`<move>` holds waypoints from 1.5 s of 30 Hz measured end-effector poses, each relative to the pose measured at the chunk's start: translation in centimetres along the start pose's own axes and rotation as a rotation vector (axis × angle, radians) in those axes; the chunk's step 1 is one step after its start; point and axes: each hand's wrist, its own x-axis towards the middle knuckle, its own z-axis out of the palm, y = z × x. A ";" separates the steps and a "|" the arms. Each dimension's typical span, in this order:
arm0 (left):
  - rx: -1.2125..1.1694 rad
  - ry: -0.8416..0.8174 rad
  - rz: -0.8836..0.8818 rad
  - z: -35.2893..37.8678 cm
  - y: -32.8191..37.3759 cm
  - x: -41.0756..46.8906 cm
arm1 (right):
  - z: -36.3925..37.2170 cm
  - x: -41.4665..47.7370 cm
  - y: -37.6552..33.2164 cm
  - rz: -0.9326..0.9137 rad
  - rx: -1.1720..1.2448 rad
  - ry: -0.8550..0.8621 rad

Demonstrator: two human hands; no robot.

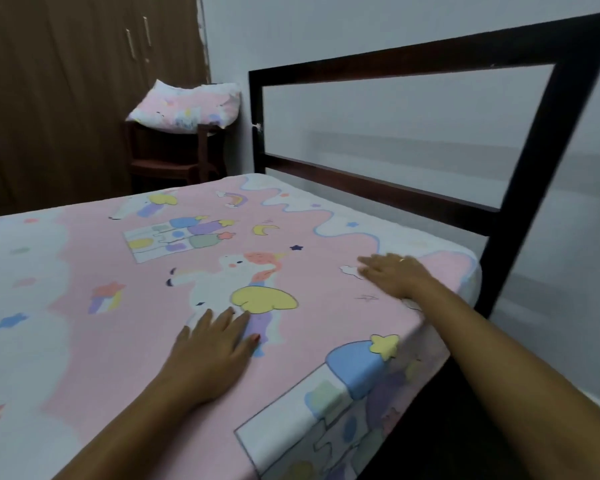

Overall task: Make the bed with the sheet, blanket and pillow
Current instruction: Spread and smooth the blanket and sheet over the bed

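A pink sheet (125, 341) printed with unicorns, castles and stars lies flat over the mattress and hangs down its near side. My left hand (212, 351) rests palm down on the sheet near the unicorn print, fingers spread, holding nothing. My right hand (394, 273) lies flat on the sheet close to the corner by the headboard, fingers apart, a ring on one finger. A matching pillow (187, 107) sits on a small dark wooden stand beyond the bed's far side. No blanket is in view.
A dark metal headboard frame (520, 209) stands at the right against a pale wall. The wooden stand (174, 157) is in the corner beside it. Brown wardrobe doors (66, 98) with handles fill the back left.
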 end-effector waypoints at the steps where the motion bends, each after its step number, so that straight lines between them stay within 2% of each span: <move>1: 0.004 0.001 0.002 0.3 -0.1 0.1 | -0.4 0.4 2.2 0.090 0.003 0.013; 5: 0.011 0.007 0.002 0.3 -0.1 -0.1 | -1.0 0.7 8.4 0.424 0.049 0.038; 7: 0.017 -0.001 0.003 0.5 -0.2 0.0 | -1.1 0.3 7.1 0.485 0.054 0.079; 8: 0.008 0.005 0.009 0.5 -0.1 0.1 | -1.2 -0.1 5.0 0.441 0.045 0.108; 10: -0.003 0.015 0.011 0.7 -0.2 0.3 | -0.9 -1.3 -1.3 0.172 0.073 0.128; 13: -0.032 0.051 0.053 0.7 -0.5 0.3 | 1.3 -6.0 -13.0 -0.383 0.134 0.012; 15: -0.105 0.057 0.060 0.6 -0.6 0.2 | 2.5 -9.7 -17.6 -0.555 0.137 0.011; 17: -0.133 0.067 0.046 0.5 -0.5 -0.1 | 2.9 -10.4 -17.5 -0.477 0.120 0.019; 21: -0.123 0.116 0.011 0.0 0.4 -1.0 | 1.5 -8.9 -11.6 -0.293 0.065 -0.034; 30: -0.038 0.044 -0.025 -0.6 2.6 -3.3 | 0.3 -3.8 0.6 0.058 0.031 0.037; 34: -0.043 0.007 -0.033 -1.0 4.2 -5.1 | 0.1 -3.2 1.9 0.069 0.023 0.066; 37: -0.025 -0.183 -0.040 -3.7 2.6 -7.7 | 0.0 -4.7 2.6 0.064 -0.027 0.060; 38: -0.031 -0.211 -0.085 -4.8 1.2 -8.7 | 0.5 -4.2 3.6 0.084 -0.023 0.042; 40: -0.061 -0.183 -0.223 -6.8 -2.8 -11.7 | 3.9 3.3 7.2 0.134 -0.015 0.054; 42: -0.041 -0.162 -0.328 -6.3 -6.6 -15.3 | 6.2 6.5 5.7 0.090 0.041 0.043; 43: -0.034 -0.155 -0.364 -5.4 -7.9 -16.7 | 6.0 4.8 2.8 0.063 0.048 0.023; 45: -0.114 -0.100 -0.400 -3.4 -10.0 -19.5 | 2.7 -5.7 -8.1 -0.046 0.005 0.016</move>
